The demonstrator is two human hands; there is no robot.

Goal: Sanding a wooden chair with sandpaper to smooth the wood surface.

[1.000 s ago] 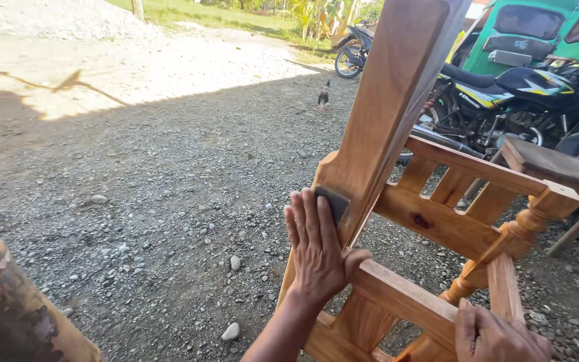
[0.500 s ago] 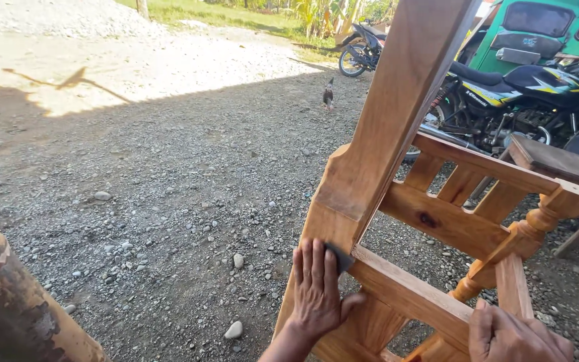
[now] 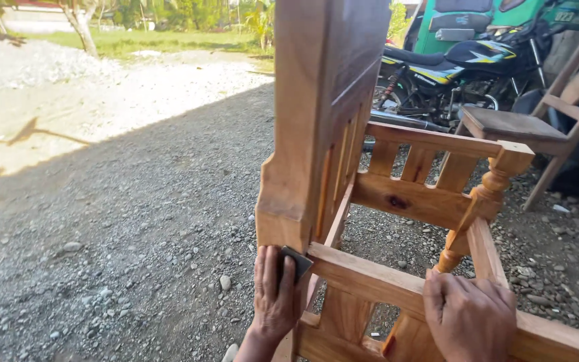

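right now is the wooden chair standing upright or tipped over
Tipped. The wooden chair lies over on the gravel, its turned leg pointing sideways. The left hand presses sandpaper against it; the right hand steadies a rail.

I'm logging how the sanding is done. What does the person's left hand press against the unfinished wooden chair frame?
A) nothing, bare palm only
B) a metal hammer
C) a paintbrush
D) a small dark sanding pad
D: the left hand presses a small dark sanding pad flat against the upright of the unfinished wooden chair frame.
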